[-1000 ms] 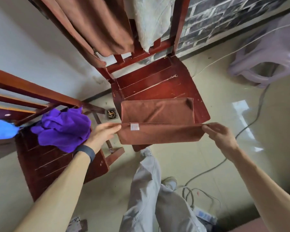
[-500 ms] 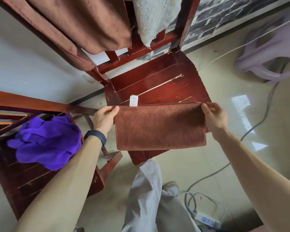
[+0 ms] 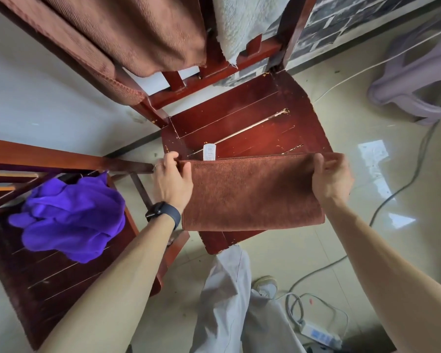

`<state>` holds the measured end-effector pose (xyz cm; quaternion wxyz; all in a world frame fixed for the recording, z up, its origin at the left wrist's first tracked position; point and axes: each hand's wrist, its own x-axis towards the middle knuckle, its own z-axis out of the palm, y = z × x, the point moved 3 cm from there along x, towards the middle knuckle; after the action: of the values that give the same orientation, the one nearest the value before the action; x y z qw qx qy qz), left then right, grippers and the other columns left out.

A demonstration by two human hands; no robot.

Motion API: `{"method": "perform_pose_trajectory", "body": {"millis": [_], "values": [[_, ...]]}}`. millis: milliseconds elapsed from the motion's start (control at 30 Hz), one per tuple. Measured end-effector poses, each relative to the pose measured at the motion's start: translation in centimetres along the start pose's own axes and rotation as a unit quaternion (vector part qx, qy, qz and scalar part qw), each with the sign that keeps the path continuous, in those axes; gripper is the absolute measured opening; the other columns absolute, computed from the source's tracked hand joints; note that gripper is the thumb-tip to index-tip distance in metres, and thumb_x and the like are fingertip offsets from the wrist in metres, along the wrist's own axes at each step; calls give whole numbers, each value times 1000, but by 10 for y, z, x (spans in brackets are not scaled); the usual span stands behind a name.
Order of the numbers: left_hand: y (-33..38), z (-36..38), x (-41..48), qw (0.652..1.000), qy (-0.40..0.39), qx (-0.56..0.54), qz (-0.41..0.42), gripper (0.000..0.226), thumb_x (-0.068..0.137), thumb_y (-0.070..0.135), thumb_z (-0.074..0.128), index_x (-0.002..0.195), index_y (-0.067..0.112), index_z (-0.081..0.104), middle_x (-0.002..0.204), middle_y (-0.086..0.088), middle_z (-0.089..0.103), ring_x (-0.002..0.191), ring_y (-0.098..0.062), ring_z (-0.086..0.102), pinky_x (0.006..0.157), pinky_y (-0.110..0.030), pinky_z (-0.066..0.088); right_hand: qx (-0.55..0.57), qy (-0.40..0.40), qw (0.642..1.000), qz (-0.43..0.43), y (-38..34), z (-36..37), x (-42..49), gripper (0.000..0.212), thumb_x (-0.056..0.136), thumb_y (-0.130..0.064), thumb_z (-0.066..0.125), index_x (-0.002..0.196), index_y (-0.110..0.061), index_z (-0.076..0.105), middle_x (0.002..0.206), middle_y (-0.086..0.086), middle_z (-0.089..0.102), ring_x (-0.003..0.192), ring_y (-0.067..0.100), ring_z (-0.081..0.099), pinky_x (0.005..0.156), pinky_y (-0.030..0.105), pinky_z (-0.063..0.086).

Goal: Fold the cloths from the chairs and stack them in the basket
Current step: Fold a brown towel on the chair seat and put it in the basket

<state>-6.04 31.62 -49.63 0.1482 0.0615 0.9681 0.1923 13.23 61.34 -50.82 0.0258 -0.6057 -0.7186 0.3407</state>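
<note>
With the left hand (image 3: 172, 182), pinching the upper left corner of the folded brown cloth (image 3: 252, 194), fingers curled round the top hem; with the right hand (image 3: 332, 179), gripping the upper right corner in the same way, fingers hooked over the edge. Held so at centre frame, stretched flat between the two grips, apparently to keep the layers level and the edges matched ahead of a further fold. Hanging as a neat rectangle in front of the red wooden chair seat (image 3: 252, 118), lower fold covering the seat's front edge; whether touching the wood or just clear of it, impossible to tell. Poking up past the top hem, close to the left grip, a white care label (image 3: 209, 152). Reaching up from the two bottom corners of the frame, both forearms, wrists roughly level, backs of the hands toward the camera, a black wristband (image 3: 163, 212) on the left. Judged from this: one cloth partly folded, not yet in any basket. Draped over the chair back along the top of the frame, another brown cloth (image 3: 127, 34) and a white fluffy cloth (image 3: 239, 21), both unfolded, presumably waiting. At lower left, on a second chair's seat (image 3: 49, 281), a crumpled purple cloth (image 3: 71, 215). At upper right on the floor, a lilac plastic thing (image 3: 413, 80), possibly the basket, though not clear enough to say. At bottom centre, a grey trouser leg (image 3: 227, 289); to its right, a white power strip (image 3: 318, 335) with cables.
</note>
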Motion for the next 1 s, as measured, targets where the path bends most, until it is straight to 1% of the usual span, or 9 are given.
{"method": "perform_pose_trajectory", "body": {"millis": [100, 233, 333, 467, 600, 733, 867, 933, 1000], "values": [[11, 10, -34, 977, 80, 94, 173, 46, 92, 38, 54, 134, 18, 51, 138, -12, 46, 111, -30, 49, 87, -42, 47, -55, 85, 988, -113, 0, 1, -52, 39, 95, -42, 56, 121, -13, 61, 126, 13, 58, 118, 36, 51, 101, 43, 37], [9, 55, -65, 945, -19, 138, 297, 68, 92, 53, 48, 153, 27, 33, 164, -6, 18, 150, -33, 17, 118, -55, 21, -199, -29, 954, -222, 11, 41, -109, 57, 97, -54, 46, 150, -35, 37, 163, 0, 27, 151, 26, 19, 119, 53, 14], [-12, 74, -57, 950, -28, 181, 251, 74, 92, 68, 36, 156, 37, 16, 167, -2, 2, 153, -33, -1, 120, -58, 6, -231, -54, 955, -180, 29, 59, -89, 69, 97, -64, 34, 158, -42, 9, 169, -6, 2, 155, 21, -2, 119, 67, 1], [-24, 84, -52, 956, -13, 170, 240, 82, 91, 71, 33, 157, 26, 17, 167, -1, 4, 153, -32, -2, 121, -58, 2, -244, -34, 941, -232, 42, 63, -63, 72, 97, -67, 30, 159, -38, 10, 169, -7, 2, 155, 18, -2, 118, 68, 3], [-16, 74, -67, 959, -15, 192, 207, 74, 94, 67, 31, 155, 25, 25, 166, -4, 12, 152, -32, 10, 116, -54, 18, -265, -52, 926, -263, 21, 62, -42, 64, 99, -65, 26, 155, -33, 23, 169, -8, 7, 155, 18, 1, 118, 67, -1], [3, 54, -92, 960, -43, 227, 159, 67, 93, 65, 33, 151, 31, 35, 157, -6, 34, 130, -30, 42, 97, -47, 33, -360, -56, 867, -340, -44, 59, 4, 54, 102, -55, 24, 154, -41, 28, 169, 2, 6, 156, 27, -2, 117, 69, -4], [30, 43, -98, 963, -89, 223, 122, 51, 90, 56, 45, 137, 35, 51, 131, -5, 57, 109, -27, 52, 86, -42, 39, -428, -96, 806, -396, -109, 82, 10, 58, 99, -42, 39, 155, -45, 25, 169, 7, -2, 154, 33, -10, 115, 67, -12], [41, 40, -99, 969, -130, 176, 112, 37, 92, 47, 48, 127, 37, 54, 120, -3, 63, 104, -28, 55, 82, -40, 41, -426, -125, 801, -400, -125, 89, -1, 65, 96, -34, 46, 155, -46, 23, 169, 7, -8, 154, 31, -13, 115, 65, -12], [44, 38, -100, 980, -156, 101, 65, 30, 93, 39, 52, 123, 34, 51, 116, -4, 63, 105, -29, 56, 80, -41, 46, -364, -137, 834, -390, -120, 83, -25, 70, 94, -24, 49, 156, -44, 23, 169, 6, -4, 155, 30, -9, 118, 62, -7]]}}
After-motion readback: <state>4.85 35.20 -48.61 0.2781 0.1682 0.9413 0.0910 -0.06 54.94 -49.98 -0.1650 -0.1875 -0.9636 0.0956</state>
